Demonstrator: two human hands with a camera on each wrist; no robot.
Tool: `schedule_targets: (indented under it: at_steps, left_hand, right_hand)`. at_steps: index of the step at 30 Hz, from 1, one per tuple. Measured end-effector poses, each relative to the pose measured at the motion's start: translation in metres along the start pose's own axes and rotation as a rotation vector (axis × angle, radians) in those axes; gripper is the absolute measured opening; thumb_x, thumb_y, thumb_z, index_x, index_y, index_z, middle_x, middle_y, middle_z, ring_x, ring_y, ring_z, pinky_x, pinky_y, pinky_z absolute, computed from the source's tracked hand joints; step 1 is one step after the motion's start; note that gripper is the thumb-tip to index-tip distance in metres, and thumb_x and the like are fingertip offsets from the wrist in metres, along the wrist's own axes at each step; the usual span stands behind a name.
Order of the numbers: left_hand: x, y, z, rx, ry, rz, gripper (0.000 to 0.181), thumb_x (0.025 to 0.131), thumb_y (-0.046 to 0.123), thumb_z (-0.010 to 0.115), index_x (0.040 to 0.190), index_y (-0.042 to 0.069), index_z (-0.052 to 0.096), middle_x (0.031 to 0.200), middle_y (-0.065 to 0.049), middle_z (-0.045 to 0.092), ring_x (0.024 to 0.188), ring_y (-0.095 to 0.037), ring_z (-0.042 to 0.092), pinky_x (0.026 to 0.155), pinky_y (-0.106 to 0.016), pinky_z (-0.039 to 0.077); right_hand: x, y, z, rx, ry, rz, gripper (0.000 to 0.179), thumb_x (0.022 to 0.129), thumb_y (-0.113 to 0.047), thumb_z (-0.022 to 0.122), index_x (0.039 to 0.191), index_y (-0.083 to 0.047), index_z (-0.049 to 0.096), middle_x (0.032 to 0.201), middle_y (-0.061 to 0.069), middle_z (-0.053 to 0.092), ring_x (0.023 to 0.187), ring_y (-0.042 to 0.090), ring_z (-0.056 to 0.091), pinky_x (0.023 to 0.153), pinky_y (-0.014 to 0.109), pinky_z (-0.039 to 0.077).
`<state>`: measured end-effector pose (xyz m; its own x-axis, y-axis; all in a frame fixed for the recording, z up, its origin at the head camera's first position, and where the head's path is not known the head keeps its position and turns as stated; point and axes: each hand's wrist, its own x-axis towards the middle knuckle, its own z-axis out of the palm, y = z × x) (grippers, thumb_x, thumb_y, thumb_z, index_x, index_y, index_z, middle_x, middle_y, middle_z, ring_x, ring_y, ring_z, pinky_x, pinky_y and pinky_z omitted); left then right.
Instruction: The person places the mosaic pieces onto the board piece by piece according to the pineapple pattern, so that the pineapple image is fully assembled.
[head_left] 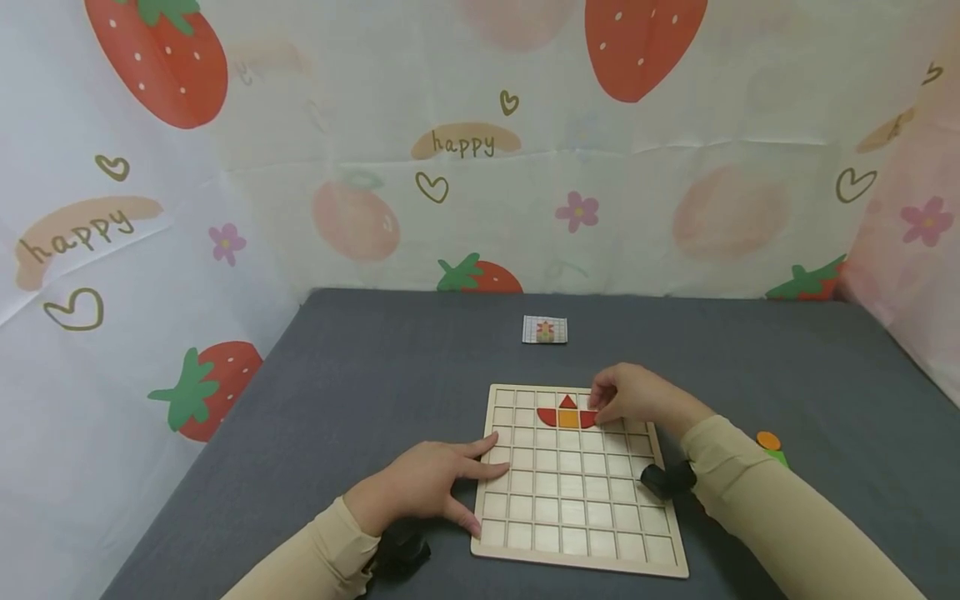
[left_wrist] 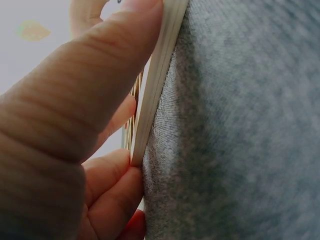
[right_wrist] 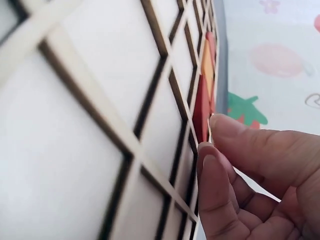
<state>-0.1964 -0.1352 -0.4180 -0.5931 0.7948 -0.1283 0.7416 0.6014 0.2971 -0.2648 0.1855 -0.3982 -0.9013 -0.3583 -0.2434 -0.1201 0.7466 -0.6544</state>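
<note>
A light wooden grid board (head_left: 546,487) lies on the grey table. Near its far edge sit a red triangle (head_left: 567,402), an orange square (head_left: 568,418) below it, and a red quarter-circle tile (head_left: 547,416) to the left. On the square's right, my right hand (head_left: 637,396) pinches another red quarter-circle tile (right_wrist: 201,107) at its outer end, thumb and index finger close together. My left hand (head_left: 427,479) rests at the board's left side with fingers spread; its thumb (left_wrist: 120,55) touches the board's side edge (left_wrist: 155,75). The tile's underside is hidden.
Beyond the board lies a small card (head_left: 545,330) with a coloured pattern on a grid. An orange round piece (head_left: 768,440) and a green piece (head_left: 780,457) lie by my right forearm, partly hidden. A strawberry-print curtain (head_left: 630,208) stands behind the table (head_left: 375,367).
</note>
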Motion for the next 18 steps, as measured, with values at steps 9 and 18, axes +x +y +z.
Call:
schedule_targets:
  at_steps: [9,18]
  left_hand:
    - [0.000,0.000,0.000,0.007,0.001,-0.001,0.081,0.064,0.066,0.060,0.136,0.035,0.041,0.148,-0.001,0.027,0.125,-0.015,0.042,0.093,-0.034,0.041]
    - [0.001,-0.002,0.001,0.004,0.001,-0.001,0.080,0.065,0.067,0.059,0.136,0.036,0.041,0.148,0.000,0.027,0.125,-0.015,0.042,0.093,-0.033,0.041]
  right_hand:
    - [-0.018,0.016,-0.025,0.043,0.019,0.029,0.009,0.082,-0.015,0.068,0.088,-0.008,0.066,0.086,0.003,0.062,0.078,0.019,0.055,0.069,0.035,0.046]
    - [-0.036,0.042,-0.046,0.004,0.025,0.048,0.011,0.083,-0.015,0.067,0.091,-0.008,0.065,0.089,0.003,0.061,0.078,0.018,0.055,0.069,0.034,0.045]
